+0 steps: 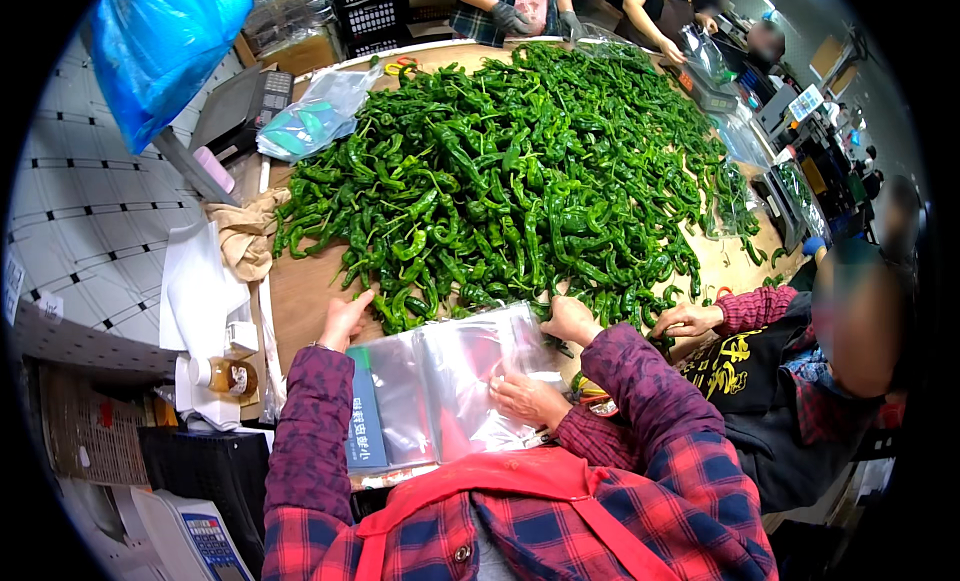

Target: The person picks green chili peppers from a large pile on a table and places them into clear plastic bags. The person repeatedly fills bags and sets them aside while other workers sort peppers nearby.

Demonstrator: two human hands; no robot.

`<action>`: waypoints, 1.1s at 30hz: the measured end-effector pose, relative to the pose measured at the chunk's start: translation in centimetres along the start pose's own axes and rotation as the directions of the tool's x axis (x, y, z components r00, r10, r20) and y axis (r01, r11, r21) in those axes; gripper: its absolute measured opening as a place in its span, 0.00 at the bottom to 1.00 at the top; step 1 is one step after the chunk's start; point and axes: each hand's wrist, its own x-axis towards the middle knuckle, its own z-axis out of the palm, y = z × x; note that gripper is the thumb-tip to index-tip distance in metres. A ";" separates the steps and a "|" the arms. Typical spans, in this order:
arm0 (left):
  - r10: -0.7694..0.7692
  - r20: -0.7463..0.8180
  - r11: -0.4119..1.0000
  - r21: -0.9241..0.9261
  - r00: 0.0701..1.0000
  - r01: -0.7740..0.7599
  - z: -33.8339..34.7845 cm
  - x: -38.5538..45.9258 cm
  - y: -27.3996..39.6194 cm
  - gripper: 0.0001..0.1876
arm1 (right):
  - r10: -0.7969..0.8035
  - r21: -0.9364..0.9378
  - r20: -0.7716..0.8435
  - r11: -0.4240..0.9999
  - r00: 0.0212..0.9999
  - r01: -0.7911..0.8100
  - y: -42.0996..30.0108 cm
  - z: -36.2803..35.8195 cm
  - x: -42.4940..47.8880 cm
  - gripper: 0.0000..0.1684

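Note:
A wide heap of green peppers (495, 183) covers the table in front of me. My left hand (346, 318) is at the heap's near left edge, its fingertips touching or very near a pepper; whether it grips one cannot be told. At the near edge of the heap, beside the top right corner of the clear plastic bags (480, 378), is my right hand (571, 320), its fingers bent down and partly hidden. The bags lie flat against the table edge before me, with a printed blue panel on their left. A co-worker's hand (529, 399) rests on them from the right.
A co-worker (780, 378) stands close at my right, the other hand (686, 320) at the peppers. At the left are a beige cloth (247, 232), a jar (223, 376), a scale (244, 105) and bagged green-printed packaging (311, 123). More people work across the table.

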 end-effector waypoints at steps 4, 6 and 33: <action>-0.335 0.260 0.939 0.176 0.906 0.297 -0.2 1.2 1.4 0.40 | -0.079 0.279 0.004 0.957 0.997 0.075 0.2 0.9 1.3 0.19; -0.313 0.306 0.948 0.160 0.899 0.276 0.5 1.1 1.7 0.40 | -0.126 0.479 -0.029 0.869 0.992 0.124 -0.7 1.7 1.9 0.17; -0.149 0.781 0.783 -0.282 0.606 0.555 4.8 1.0 3.3 0.22 | -0.438 0.734 0.495 0.673 0.750 -0.090 -9.7 -3.4 6.4 0.56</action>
